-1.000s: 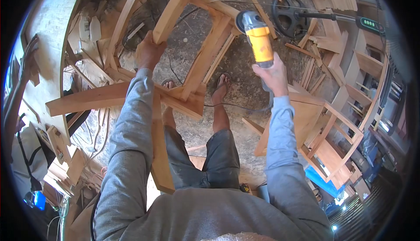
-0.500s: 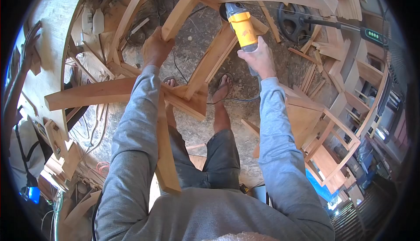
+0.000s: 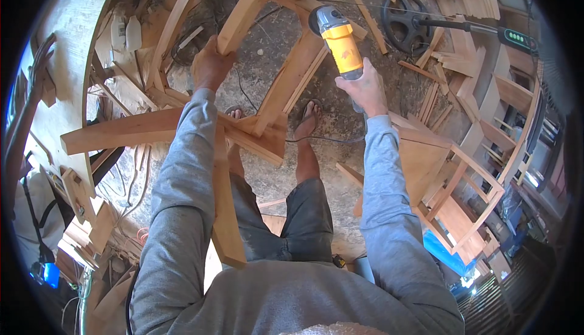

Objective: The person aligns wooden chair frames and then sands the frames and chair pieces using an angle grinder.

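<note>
My right hand (image 3: pixel 364 91) is closed round the rear of a yellow and grey angle grinder (image 3: pixel 342 48). The grinder's dark disc points away from me, beside the far end of a slanted wooden rail (image 3: pixel 292 79); I cannot tell whether they touch. On the other side, my left hand (image 3: pixel 211 66) grips the near end of a square wooden bar (image 3: pixel 245 15), part of a large wooden frame with curved members. Below that hand, a curved wooden leg (image 3: pixel 125 129) runs left, and another timber (image 3: pixel 226 225) comes down towards my lap.
A black spoked wheel (image 3: pixel 406 24) and a pole with a lit green display (image 3: pixel 517 41) stand at upper right. Wooden frames (image 3: pixel 465 213) and offcuts lie on the right. A large curved panel (image 3: pixel 67 61) rises at left, near another person's arm (image 3: pixel 27 104). A cord (image 3: pixel 328 139) crosses the floor.
The grinder and my right hand have shifted slightly right and towards me, while the wooden frame sits a little further left in view. My left hand keeps its hold on the bar.
</note>
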{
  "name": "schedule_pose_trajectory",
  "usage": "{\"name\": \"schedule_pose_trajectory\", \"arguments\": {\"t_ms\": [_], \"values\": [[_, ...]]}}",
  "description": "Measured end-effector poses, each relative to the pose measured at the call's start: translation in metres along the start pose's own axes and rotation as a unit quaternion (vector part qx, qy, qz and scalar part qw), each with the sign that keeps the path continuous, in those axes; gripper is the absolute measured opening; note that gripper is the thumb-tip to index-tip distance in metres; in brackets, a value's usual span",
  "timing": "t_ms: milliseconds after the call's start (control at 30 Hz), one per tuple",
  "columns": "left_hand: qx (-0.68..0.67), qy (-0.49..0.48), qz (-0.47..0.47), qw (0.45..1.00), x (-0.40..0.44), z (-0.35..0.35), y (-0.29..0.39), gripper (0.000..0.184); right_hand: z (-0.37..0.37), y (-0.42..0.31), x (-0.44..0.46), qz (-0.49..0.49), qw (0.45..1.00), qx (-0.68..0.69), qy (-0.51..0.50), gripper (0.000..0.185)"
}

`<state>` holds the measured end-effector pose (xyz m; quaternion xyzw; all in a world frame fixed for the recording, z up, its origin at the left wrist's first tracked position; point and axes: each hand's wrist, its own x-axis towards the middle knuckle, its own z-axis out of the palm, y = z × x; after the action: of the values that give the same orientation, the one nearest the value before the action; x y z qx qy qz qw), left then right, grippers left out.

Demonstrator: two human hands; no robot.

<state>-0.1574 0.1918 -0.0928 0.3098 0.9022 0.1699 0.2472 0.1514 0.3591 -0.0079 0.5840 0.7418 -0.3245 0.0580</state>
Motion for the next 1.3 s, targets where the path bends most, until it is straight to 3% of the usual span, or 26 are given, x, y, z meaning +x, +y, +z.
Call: {"name": "schedule_pose_trajectory", "arguments": {"t_ms": [233,333,433,633,767,1300], "values": [[-0.013,0.007,0.004,1.000,-0.002,0.001,0.000,0.048,-0.011,0.031,-0.018,0.009,1.000,0.014,0.018,0.060],[0.017,0.006,-0.015,1.000,0.001,0.002,0.001,0.058,-0.022,0.041,-0.027,0.037,0.999,0.021,0.012,0.057],[0.029,0.008,-0.009,1.000,0.001,0.003,0.000,0.048,-0.031,0.058,-0.037,0.027,0.998,0.040,0.029,0.055],[-0.052,0.009,0.008,0.999,-0.003,0.002,0.001,0.050,-0.047,0.089,-0.053,0.059,0.995,0.067,0.052,0.056],[-0.027,0.021,0.013,0.999,-0.001,0.004,0.001,0.048,-0.054,0.106,-0.057,0.028,0.993,0.097,0.063,0.057],[0.011,0.010,0.002,1.000,0.002,0.004,-0.001,0.043,-0.012,0.026,-0.003,-0.008,0.999,0.045,0.023,0.055]]}}
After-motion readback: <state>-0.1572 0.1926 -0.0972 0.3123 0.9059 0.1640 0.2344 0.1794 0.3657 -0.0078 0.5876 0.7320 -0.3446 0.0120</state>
